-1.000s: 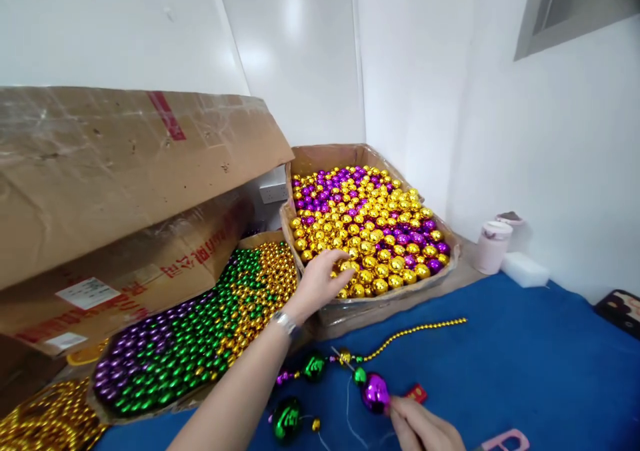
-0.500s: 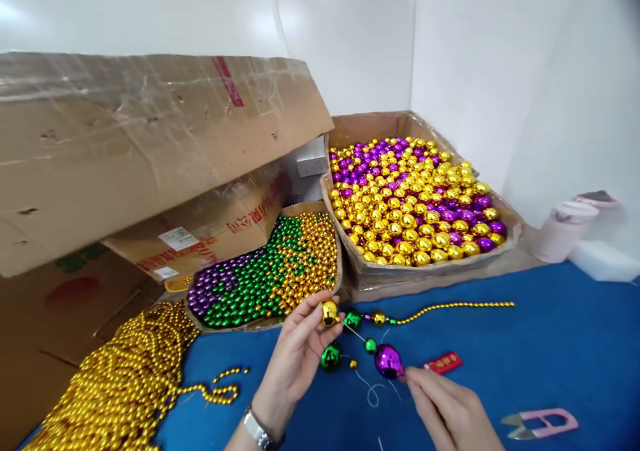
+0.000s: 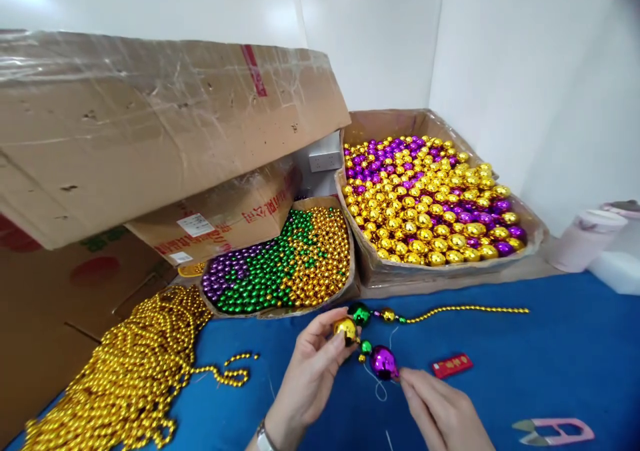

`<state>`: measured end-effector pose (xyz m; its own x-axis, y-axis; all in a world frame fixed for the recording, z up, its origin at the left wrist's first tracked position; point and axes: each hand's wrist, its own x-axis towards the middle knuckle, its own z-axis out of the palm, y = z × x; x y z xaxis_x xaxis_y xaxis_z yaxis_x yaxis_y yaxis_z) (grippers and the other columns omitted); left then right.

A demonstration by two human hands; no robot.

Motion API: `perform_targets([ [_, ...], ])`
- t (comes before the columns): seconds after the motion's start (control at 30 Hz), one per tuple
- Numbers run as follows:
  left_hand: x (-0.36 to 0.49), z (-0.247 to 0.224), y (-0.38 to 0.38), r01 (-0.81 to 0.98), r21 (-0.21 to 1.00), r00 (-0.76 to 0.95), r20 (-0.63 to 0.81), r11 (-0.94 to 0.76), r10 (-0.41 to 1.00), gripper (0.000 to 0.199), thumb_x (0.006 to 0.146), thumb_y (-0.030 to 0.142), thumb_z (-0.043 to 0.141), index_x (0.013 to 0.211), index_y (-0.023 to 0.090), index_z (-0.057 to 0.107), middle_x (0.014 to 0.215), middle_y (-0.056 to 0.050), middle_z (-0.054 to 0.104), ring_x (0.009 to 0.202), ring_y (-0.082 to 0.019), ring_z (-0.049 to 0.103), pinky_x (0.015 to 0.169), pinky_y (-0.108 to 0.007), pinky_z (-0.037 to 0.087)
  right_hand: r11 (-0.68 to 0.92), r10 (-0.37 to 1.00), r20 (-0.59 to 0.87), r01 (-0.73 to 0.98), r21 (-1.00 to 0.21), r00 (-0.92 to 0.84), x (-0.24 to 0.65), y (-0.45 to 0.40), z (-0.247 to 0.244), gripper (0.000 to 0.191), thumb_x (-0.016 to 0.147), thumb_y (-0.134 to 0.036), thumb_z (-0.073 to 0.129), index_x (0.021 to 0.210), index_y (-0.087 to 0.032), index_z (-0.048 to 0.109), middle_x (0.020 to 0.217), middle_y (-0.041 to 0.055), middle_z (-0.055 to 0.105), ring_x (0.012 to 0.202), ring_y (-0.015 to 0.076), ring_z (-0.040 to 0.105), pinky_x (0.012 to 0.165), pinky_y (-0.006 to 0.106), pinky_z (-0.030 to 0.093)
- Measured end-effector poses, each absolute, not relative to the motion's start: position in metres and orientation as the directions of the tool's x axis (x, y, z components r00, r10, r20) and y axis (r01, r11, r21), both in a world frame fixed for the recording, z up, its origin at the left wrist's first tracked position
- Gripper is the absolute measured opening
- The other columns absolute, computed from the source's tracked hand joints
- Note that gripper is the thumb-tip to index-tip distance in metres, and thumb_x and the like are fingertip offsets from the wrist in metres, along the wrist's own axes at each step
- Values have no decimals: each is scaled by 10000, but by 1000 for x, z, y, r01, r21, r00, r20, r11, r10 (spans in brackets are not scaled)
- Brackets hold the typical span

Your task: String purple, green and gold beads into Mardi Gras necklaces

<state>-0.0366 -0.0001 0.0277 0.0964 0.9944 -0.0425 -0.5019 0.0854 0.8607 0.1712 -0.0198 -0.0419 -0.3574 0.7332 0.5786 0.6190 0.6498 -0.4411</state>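
Note:
My left hand (image 3: 313,364) pinches a large gold bead (image 3: 345,331) between thumb and fingers. At its right, my right hand (image 3: 440,404) has its fingertips closed at the lower right end of a large purple bead (image 3: 384,362). Between these two beads sit a small green bead (image 3: 367,347) and a small gold bead (image 3: 362,358). A large green bead (image 3: 360,313) touches the area above the gold one, in line with a string of small gold beads (image 3: 470,309) lying to the right. Thin white thread (image 3: 381,389) curls below the purple bead.
Pink snips (image 3: 555,431) and a red packet (image 3: 453,365) lie on the blue cloth (image 3: 500,344). Behind are a box of gold and purple beads (image 3: 367,274) and a smaller multicoloured box (image 3: 356,271). A gold bead heap (image 3: 120,371) lies left.
My hands have drawn closer together, and the small green bead is now nearer the large gold one. The surroundings have shifted right as the view turned slightly left.

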Motion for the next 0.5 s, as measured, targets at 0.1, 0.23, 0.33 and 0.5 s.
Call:
perform_targets([
  [0.1, -38, 22, -1, -583, 807, 102, -46, 97, 994, 284, 811, 151, 608, 1092, 189, 625, 1131, -91, 640, 1037, -237, 598, 935, -368, 435, 616, 783, 492, 587, -525, -381, 168, -24, -36, 296, 918, -167, 323, 781, -199, 584, 624, 38, 621, 761, 192, 693, 688, 248, 565],
  [0.23, -39, 20, -3, -639, 762, 129, -27, 104, 991, 260, 822, 159, 588, 1080, 175, 618, 1166, -107, 627, 1095, -268, 569, 987, -404, 388, 625, 777, 489, 573, -530, -396, 166, -27, -35, 270, 915, -164, 332, 783, -202, 565, 609, 30, 594, 771, 201, 684, 701, 267, 556],
  [0.33, -39, 19, -3, -641, 762, 121, -14, 89, 993, 223, 820, 161, 594, 1040, 181, 621, 1149, -99, 636, 1093, -261, 573, 992, -405, 384, 618, 785, 481, 562, -550, -391, 165, -27, -36, 232, 925, -182, 337, 859, -209, 558, 663, 30, 619, 737, 184, 681, 673, 245, 548],
  [0.5, -39, 18, -5, -673, 736, 127, 13, 77, 992, 209, 821, 135, 579, 1020, 185, 617, 1173, -100, 623, 1115, -262, 559, 989, -401, 392, 527, 850, 368, 583, -619, -377, 166, -29, -36, 203, 938, -210, 326, 990, -225, 521, 759, 28, 642, 689, 153, 668, 602, 202, 531],
])
